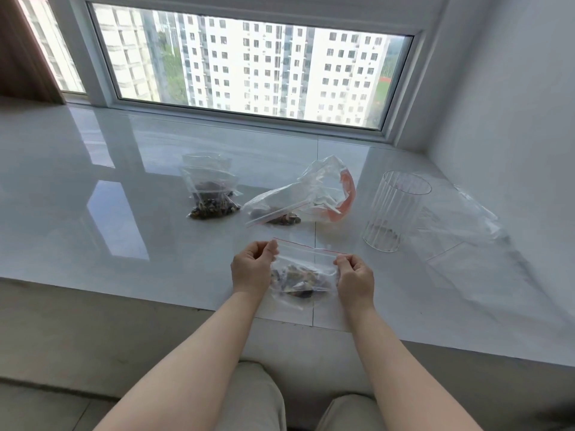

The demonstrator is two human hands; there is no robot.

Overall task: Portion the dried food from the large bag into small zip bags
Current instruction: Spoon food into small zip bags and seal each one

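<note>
A small clear zip bag (pixel 303 276) with a red seal line holds dried food and hangs just above the white sill. My left hand (pixel 252 270) pinches its top left corner, and my right hand (pixel 354 279) pinches the top right corner. Behind it lies the large clear bag (pixel 298 197) with an orange part, on its side, with a little dried food near its mouth. At the back left lie two filled small zip bags (pixel 211 194), one partly on top of the other.
A clear ribbed plastic cup (pixel 395 209) stands to the right, with crumbs at its bottom. More flat clear bags (pixel 466 231) lie at the far right by the wall. The glossy white sill (pixel 93 213) ends in an edge just below my hands. A window runs behind.
</note>
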